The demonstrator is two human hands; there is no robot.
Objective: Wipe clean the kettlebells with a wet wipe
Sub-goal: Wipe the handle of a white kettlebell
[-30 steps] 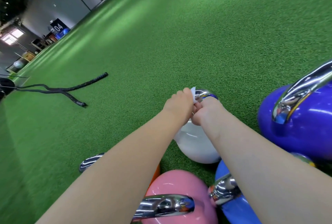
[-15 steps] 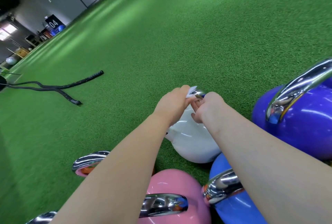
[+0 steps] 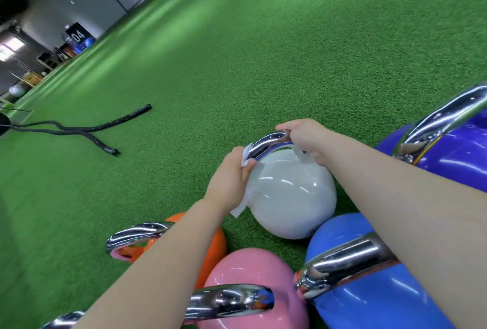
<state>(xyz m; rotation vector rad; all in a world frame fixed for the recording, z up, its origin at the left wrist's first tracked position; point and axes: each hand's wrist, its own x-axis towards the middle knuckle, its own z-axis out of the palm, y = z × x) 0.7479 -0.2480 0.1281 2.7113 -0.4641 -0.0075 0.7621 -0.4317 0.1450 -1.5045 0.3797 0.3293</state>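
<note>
White kettlebell [image 3: 290, 196], glossy and round-bodied, standing on the green turf floor [image 3: 237, 51] just beyond a cluster of coloured kettlebells. Its chrome handle [image 3: 266, 144] arches over the top of the body and is gripped at both ends. Right hand [image 3: 303, 136]: fingers curled over the far, right end of the handle, thumb side toward the body of the bell. Left hand [image 3: 229, 178]: fingers closed on a white wet wipe [image 3: 246, 154], pinching it against the near, left end of the handle where the handle meets the body; a loose tail of the wipe hangs down beside the bell below the wrist. Both forearms reach in from the lower edge of the view.

Surrounding kettlebells: an orange kettlebell [image 3: 213, 247] partly hidden beneath the left forearm, with a chrome handle to its left; a pink kettlebell [image 3: 253, 273] at the lower centre; a blue kettlebell [image 3: 369, 299] touching or nearly touching the white one at the lower right; and a purple kettlebell [image 3: 453, 157] at the right edge behind the right forearm. All carry chrome handles.

Background: black battle ropes [image 3: 87, 128] lying on the turf to the left, well apart from the bells; a dark sign reading "04" [image 3: 76, 36] and gym equipment along the far left wall.
</note>
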